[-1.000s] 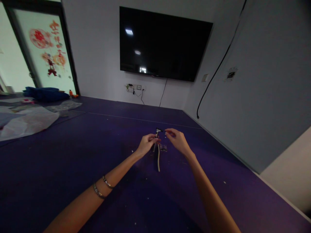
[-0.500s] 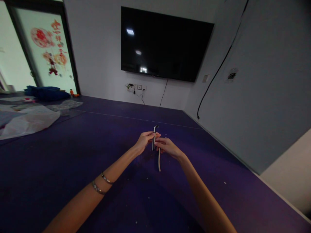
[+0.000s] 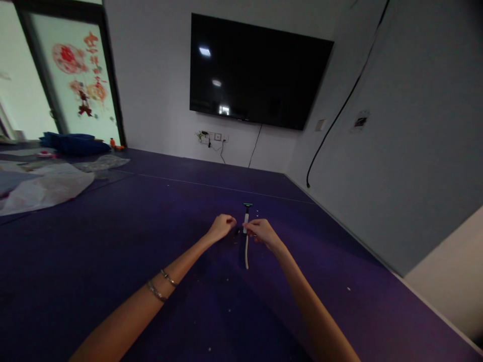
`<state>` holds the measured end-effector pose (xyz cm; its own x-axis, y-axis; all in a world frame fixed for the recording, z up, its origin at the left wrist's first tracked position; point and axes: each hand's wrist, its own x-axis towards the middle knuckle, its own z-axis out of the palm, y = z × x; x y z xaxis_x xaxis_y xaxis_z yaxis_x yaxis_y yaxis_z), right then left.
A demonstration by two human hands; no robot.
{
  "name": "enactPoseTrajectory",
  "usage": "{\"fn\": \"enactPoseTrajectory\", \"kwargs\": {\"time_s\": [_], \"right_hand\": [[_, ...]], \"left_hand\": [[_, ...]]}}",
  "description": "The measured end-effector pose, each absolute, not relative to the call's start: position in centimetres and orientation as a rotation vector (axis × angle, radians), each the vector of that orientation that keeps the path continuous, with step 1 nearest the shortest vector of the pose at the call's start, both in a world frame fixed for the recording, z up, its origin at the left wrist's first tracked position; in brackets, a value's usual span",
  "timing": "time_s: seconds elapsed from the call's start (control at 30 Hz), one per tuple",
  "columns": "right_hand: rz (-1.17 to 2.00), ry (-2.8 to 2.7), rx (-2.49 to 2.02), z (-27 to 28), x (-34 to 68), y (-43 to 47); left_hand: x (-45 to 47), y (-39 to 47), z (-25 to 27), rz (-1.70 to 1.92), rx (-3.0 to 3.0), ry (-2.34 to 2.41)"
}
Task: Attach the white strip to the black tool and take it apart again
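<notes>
In my right hand [image 3: 261, 232] is a razor [image 3: 246, 217], pinched at its handle. The razor's dark head points up and away from me, and pale wrapping or coating covers part of the handle. Below my right fingers a thin beige strip [image 3: 246, 255] runs toward me; whether it joins the razor is hidden by the hand. Just left of the razor, my left hand [image 3: 222, 227] is closed, its fingertips pressed together. Anything in them is too small to make out. A small dark piece [image 3: 237, 232] lies close to the left fingertips.
Dark purple floor [image 3: 169, 311] spreads around me, dotted with small white bits. Plastic sheeting [image 3: 56, 188] and a dark blue cloth heap [image 3: 75, 144] lie at the left. A television [image 3: 260, 70] hangs on the far wall, and a black cable [image 3: 339, 108] dangles at the right.
My left hand has let go of the razor and moved slightly left and down. The razor has turned in my right hand, so its head now shows broad side on.
</notes>
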<state>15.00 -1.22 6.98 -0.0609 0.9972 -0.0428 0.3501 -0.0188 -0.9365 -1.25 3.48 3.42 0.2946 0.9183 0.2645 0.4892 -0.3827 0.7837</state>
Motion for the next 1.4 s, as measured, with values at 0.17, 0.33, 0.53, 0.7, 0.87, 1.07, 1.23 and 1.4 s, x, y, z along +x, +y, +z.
{"fn": "enactPoseTrajectory", "kwargs": {"time_s": [0.17,0.33,0.53,0.7,0.87,1.07,1.23,1.4], "right_hand": [[1.013,-1.556,-1.636,5.6,15.6,-0.4],[0.937,-1.606,-1.807,4.5,15.7,0.0],[0.899,-1.643,-1.894,3.9,15.4,0.0],[0.893,-1.663,-1.863,3.8,15.1,-0.4],[0.895,-1.725,-1.906,3.6,14.2,-0.6],[0.695,-1.855,-1.936,3.6,13.3,-1.1],[0.649,-1.925,-1.943,3.2,13.0,-1.2],[0.519,-1.985,-1.881,2.6,12.9,-1.1]], "left_hand": [[-1.0,4.7,1.0,0.711,2.471,1.438],[-0.3,5.9,0.0,0.617,2.603,1.194],[-0.3,6.9,-1.2,0.674,2.571,1.088],[-1.6,7.3,-1.0,0.811,2.499,1.175],[-3.1,8.3,0.2,0.997,2.369,1.290],[-3.6,8.5,1.3,1.066,2.303,1.288],[-3.6,8.0,1.9,1.062,2.242,1.273],[-3.5,7.9,1.8,1.073,2.208,1.224]]}}
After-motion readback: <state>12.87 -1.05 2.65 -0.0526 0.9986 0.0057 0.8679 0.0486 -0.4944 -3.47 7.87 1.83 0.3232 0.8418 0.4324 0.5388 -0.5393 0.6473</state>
